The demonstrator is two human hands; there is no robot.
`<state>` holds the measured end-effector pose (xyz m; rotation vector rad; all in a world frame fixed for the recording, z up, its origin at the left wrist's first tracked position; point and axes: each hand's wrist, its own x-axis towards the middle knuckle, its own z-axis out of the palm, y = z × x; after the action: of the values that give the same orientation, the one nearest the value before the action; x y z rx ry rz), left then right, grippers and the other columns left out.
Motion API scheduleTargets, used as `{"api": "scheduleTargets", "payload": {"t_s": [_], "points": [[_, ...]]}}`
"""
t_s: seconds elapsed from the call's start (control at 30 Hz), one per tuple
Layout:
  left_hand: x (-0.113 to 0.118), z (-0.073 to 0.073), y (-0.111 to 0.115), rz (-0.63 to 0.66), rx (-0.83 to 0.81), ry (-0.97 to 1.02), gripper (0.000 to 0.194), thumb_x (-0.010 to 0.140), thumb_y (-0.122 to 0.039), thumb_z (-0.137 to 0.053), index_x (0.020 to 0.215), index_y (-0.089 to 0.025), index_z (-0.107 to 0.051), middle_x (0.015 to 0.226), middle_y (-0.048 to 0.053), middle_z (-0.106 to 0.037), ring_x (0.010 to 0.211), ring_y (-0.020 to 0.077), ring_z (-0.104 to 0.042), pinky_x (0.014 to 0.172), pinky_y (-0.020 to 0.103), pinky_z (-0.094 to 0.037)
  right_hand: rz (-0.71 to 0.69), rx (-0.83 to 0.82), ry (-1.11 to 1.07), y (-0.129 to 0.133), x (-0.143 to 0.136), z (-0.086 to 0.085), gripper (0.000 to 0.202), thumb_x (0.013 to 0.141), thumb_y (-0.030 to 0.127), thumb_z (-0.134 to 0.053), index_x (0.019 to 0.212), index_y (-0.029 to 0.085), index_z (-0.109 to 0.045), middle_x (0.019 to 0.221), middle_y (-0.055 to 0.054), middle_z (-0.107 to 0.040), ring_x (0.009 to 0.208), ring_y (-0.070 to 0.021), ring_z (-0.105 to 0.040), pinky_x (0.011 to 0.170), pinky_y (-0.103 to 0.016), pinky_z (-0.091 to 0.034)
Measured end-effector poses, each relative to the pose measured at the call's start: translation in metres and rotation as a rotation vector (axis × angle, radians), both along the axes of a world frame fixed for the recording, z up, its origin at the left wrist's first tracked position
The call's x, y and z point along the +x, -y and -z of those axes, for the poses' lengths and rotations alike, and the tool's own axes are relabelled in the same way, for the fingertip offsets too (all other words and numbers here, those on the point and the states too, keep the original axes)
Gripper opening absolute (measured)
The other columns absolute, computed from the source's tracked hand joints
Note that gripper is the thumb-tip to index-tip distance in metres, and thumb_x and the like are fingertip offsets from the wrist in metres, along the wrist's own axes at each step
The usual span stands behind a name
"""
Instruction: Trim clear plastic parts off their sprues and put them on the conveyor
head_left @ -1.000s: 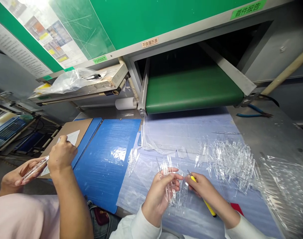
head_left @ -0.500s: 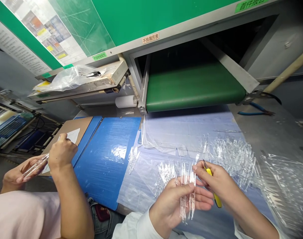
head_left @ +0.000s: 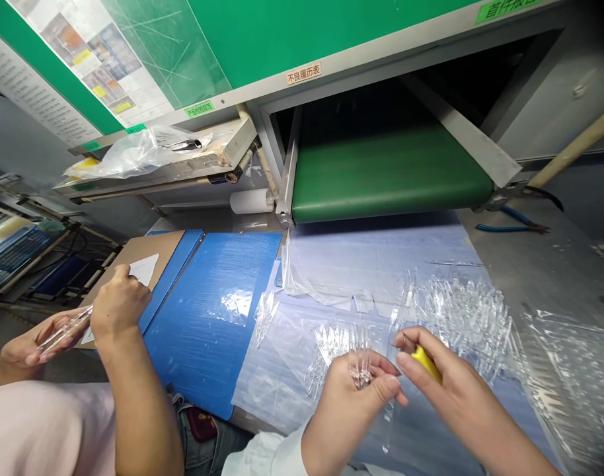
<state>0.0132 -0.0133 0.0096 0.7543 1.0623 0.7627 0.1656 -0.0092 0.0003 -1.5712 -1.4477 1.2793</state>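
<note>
My left hand [head_left: 351, 403] is closed around several thin, clear plastic pieces [head_left: 360, 367], their pointed ends sticking up past the fingers. A clear strip [head_left: 387, 423] hangs below its fingertips. Close by on the right, my right hand [head_left: 445, 377] grips a yellow-handled tool [head_left: 425, 363] against its palm; the working end is hidden and its kind cannot be made out. Behind my left hand, a fan of clear pieces [head_left: 329, 340] lies on the bluish sheet [head_left: 332, 258]. A larger heap of clear pieces [head_left: 465, 317] lies beyond my right hand.
Plastic bags with clear pieces [head_left: 569, 370] lie at right, near blue-handled pliers [head_left: 513, 228]. A green conveyor belt [head_left: 391, 178] ends above the sheet. Blue boards [head_left: 217, 311] lie to the left. A co-worker's hands [head_left: 118, 304] hold clear pieces at far left.
My left hand has turned and its fingers have curled in around the pieces. The right hand has rotated, so the yellow tool now points toward the left hand. The co-worker's hands shift slightly.
</note>
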Motion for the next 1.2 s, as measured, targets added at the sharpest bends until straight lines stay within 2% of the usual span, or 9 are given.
{"api": "scheduleTargets", "payload": {"t_s": [0.07,0.13,0.2,0.27,0.53,0.77,0.93,1.2], "points": [[-0.001,-0.004,0.001,0.007,0.063,-0.063,0.018,0.081,-0.031,-0.064,0.083,-0.014,-0.059,0.059,-0.001,-0.062,0.052,0.0077,-0.044,0.061,0.023,-0.035,-0.062,0.028,0.043,0.009,0.003,-0.005,0.029,0.092,0.047,-0.04,0.078,0.026,-0.052,0.064,0.004,-0.049,0.059,-0.0146,-0.052,0.055,-0.025,-0.039],[-0.002,-0.006,0.001,0.023,0.108,-0.068,0.015,0.083,-0.029,-0.06,0.085,-0.015,-0.058,0.058,-0.001,-0.062,0.058,0.0103,-0.05,0.067,0.025,-0.037,-0.19,0.069,0.1,0.017,0.006,-0.009,0.037,0.097,0.044,-0.032,0.07,0.025,-0.05,0.063,0.004,-0.05,0.056,-0.0128,-0.052,0.055,-0.024,-0.039],[-0.003,-0.008,0.001,0.036,0.128,-0.054,0.013,0.084,-0.028,-0.06,0.084,-0.015,-0.057,0.058,-0.002,-0.061,0.063,0.0124,-0.055,0.072,0.026,-0.039,-0.311,0.101,0.153,0.021,0.009,-0.01,0.038,0.099,0.04,-0.031,0.069,0.025,-0.05,0.063,0.004,-0.055,0.055,-0.0123,-0.055,0.054,-0.024,-0.04],[-0.004,-0.009,0.002,0.04,0.138,-0.061,0.012,0.084,-0.027,-0.06,0.081,-0.015,-0.057,0.059,-0.002,-0.059,0.067,0.0135,-0.057,0.074,0.027,-0.04,-0.367,0.129,0.19,0.022,0.01,-0.008,0.036,0.099,0.038,-0.031,0.072,0.025,-0.051,0.065,0.003,-0.059,0.057,-0.0128,-0.058,0.054,-0.023,-0.042],[-0.007,-0.012,0.002,0.053,0.196,-0.092,0.014,0.086,-0.025,-0.057,0.075,-0.016,-0.057,0.062,-0.002,-0.059,0.068,0.0133,-0.056,0.073,0.025,-0.039,-0.356,0.193,0.27,0.022,0.008,-0.007,0.034,0.099,0.036,-0.033,0.073,0.026,-0.051,0.064,0.004,-0.06,0.055,-0.0126,-0.06,0.05,-0.023,-0.042],[-0.005,-0.011,0.004,0.05,0.21,-0.102,0.012,0.085,-0.021,-0.057,0.074,-0.016,-0.056,0.063,-0.002,-0.059,0.067,0.0128,-0.056,0.071,0.024,-0.04,-0.369,0.119,0.213,0.021,0.008,-0.01,0.036,0.099,0.038,-0.031,0.071,0.025,-0.05,0.065,0.004,-0.06,0.058,-0.0124,-0.06,0.054,-0.022,-0.043],[-0.005,-0.012,0.005,0.074,0.272,-0.153,0.021,0.087,-0.029,-0.057,0.07,-0.016,-0.056,0.063,-0.001,-0.057,0.065,0.0122,-0.053,0.066,0.024,-0.038,-0.369,0.092,0.173,0.02,0.01,-0.008,0.037,0.099,0.04,-0.032,0.071,0.025,-0.052,0.065,0.004,-0.061,0.06,-0.0132,-0.061,0.056,-0.023,-0.044],[-0.008,-0.014,0.003,0.108,0.34,-0.24,0.028,0.089,-0.029,-0.054,0.064,-0.016,-0.055,0.062,-0.002,-0.052,0.061,0.01,-0.048,0.063,0.022,-0.036,-0.225,0.381,0.315,0.027,0.004,-0.002,0.026,0.096,0.033,-0.044,0.077,0.026,-0.061,0.066,0.004,-0.063,0.054,-0.0125,-0.061,0.05,-0.022,-0.045]]}}
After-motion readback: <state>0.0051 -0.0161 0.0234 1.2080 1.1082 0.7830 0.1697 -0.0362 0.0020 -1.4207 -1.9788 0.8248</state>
